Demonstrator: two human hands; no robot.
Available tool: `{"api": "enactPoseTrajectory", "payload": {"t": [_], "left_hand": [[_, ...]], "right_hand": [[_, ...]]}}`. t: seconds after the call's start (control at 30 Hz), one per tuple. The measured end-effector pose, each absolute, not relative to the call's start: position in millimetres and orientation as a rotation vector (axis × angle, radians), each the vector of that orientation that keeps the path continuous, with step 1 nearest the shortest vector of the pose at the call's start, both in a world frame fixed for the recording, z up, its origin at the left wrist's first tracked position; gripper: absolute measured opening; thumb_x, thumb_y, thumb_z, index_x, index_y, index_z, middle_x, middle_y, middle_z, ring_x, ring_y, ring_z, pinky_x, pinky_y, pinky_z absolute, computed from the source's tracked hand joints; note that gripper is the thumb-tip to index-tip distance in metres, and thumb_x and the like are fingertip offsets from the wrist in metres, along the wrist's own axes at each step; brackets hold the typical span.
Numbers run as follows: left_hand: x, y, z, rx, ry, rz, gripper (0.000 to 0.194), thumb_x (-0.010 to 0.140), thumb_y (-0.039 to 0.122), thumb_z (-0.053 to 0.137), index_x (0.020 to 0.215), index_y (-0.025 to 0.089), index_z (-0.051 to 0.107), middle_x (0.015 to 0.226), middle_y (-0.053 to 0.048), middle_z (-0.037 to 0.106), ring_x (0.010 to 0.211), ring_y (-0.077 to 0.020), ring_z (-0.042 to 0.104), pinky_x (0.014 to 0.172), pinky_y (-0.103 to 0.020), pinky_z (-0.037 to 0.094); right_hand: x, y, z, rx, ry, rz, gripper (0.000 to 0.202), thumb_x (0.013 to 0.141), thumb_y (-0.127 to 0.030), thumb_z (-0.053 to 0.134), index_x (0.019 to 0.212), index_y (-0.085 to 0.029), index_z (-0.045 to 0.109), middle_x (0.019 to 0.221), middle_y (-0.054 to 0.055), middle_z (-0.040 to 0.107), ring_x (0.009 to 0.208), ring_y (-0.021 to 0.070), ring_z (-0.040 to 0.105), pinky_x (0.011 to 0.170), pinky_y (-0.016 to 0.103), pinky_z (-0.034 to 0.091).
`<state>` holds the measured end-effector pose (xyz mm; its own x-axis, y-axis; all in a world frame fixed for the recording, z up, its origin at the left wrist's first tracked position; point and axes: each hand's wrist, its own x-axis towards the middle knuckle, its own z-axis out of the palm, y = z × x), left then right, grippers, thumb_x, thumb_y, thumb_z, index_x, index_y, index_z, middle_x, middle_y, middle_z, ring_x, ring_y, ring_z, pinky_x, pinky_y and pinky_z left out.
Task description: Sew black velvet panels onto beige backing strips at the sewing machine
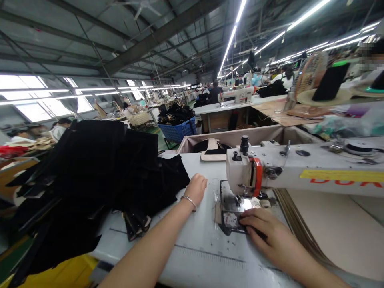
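Observation:
My left hand (197, 190), with a bracelet on its wrist, is over the white table beside the edge of a pile of black fabric pieces (105, 160). Its fingers are curled closed and their far side is hidden, so whether anything is in them I cannot make out. Fingers stretched and slightly bent, my right hand (268, 230) rests at the metal needle plate (232, 220) of a white sewing machine (243, 172). No cloth shows under its fingertips. The lit needle area sits just beyond that hand.
Beige sheets (333, 228) are stacked under the machine arm. Behind the machine is a fabric-lined bin (258, 136) with beige and black pieces. Farther back stand a blue crate (180, 130) of black items and another sewing machine (235, 97). Several people work in the background.

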<state>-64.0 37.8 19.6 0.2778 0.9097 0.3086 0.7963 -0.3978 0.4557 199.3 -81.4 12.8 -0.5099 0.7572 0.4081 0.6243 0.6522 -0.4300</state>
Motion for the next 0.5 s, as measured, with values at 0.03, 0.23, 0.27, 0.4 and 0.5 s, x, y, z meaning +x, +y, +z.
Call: {"api": "enactPoseTrajectory", "payload": {"t": [0.03,0.23,0.27,0.4,0.5], "left_hand": [[-63.2,24.7,19.7,2.335,1.56,0.783,0.031,0.096,0.021,0.037,0.066,0.019,0.049,0.08,-0.004,0.05,0.085,-0.0198,0.051,0.085,-0.036,0.044],[-53.6,-26.0,19.1,2.312,1.395,0.864,0.023,0.095,0.019,0.034,0.077,0.019,0.048,0.09,-0.006,0.052,0.09,-0.0198,0.051,0.085,-0.036,0.044],[-53.0,-27.9,18.9,2.296,1.385,0.886,0.022,0.096,0.02,0.035,0.078,0.019,0.048,0.091,-0.006,0.052,0.091,-0.0199,0.051,0.085,-0.036,0.044],[-52.1,-24.8,16.6,2.281,1.383,0.876,0.028,0.095,0.031,0.044,0.07,0.019,0.049,0.088,-0.005,0.053,0.088,-0.0208,0.053,0.083,-0.036,0.045],[-51.3,-23.5,14.5,2.315,1.383,0.856,0.029,0.094,0.033,0.046,0.069,0.019,0.051,0.085,-0.005,0.054,0.086,-0.0214,0.053,0.083,-0.037,0.045]], "right_hand": [[197.4,-87.2,17.6,-1.08,-2.299,0.297,0.026,0.089,-0.019,0.046,0.104,-0.024,0.066,0.107,0.007,0.065,0.102,0.0194,0.062,0.089,0.039,0.053],[223.4,-143.1,53.0,-1.217,-2.351,0.041,0.027,0.09,-0.024,0.049,0.115,-0.027,0.061,0.115,0.004,0.065,0.109,0.0193,0.058,0.096,0.039,0.048],[236.4,-149.3,54.5,-1.328,-2.285,-0.079,0.031,0.089,-0.03,0.052,0.119,-0.027,0.059,0.122,0.005,0.062,0.115,0.0221,0.056,0.099,0.043,0.046],[293.3,-156.0,39.6,-1.757,-2.056,-0.345,0.067,0.08,-0.055,0.06,0.134,-0.017,0.05,0.133,0.015,0.056,0.118,0.0318,0.055,0.098,0.052,0.047],[317.0,-151.4,25.8,-1.829,-2.118,-0.272,0.064,0.082,-0.055,0.058,0.132,-0.015,0.051,0.128,0.012,0.061,0.112,0.027,0.06,0.096,0.046,0.05]]}}
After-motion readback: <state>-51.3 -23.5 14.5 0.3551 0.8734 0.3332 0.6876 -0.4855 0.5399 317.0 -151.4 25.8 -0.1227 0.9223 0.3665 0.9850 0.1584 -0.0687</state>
